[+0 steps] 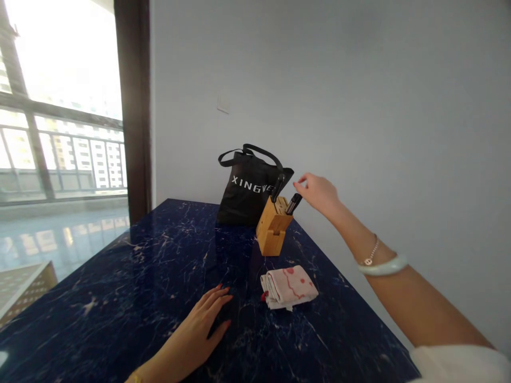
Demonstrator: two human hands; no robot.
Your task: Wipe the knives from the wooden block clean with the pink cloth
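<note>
As the right hand (317, 194) hovers open by the wooden knife block (273, 229), a bump could tip it; the left hand (191, 332) lies flat, empty.

The right wrist (369, 260) is wearing a pale jade bangle (383, 267) and a thin bracelet (372, 253). A white sleeve (459, 364) is showing.

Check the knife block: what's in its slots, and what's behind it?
The wooden knife block holds two black knife handles; their blades are hidden inside. Behind it stands a black tote bag, partly covered by the block.
</note>
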